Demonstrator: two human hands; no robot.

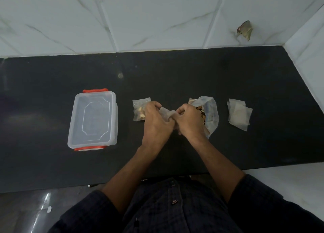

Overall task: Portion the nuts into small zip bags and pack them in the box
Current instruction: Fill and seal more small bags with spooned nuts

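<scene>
Head view, looking down on a dark countertop (192, 71) backed by white marbled wall tiles (140, 19). At centre, the left hand (157, 120) and right hand (191, 120) meet, both with fingers curled on a small translucent zip bag (165, 112) held between them. At 9 o'clock from the hands stands a clear plastic box (93, 119), lid on, with orange clips at its near and far ends. A filled zip bag (139, 110) lies just beside the left hand at 10 o'clock. The open bag of nuts (210, 113) lies partly under the right hand at 2 o'clock. A stack of empty zip bags (239, 114) lies farther out at 3 o'clock.
</scene>
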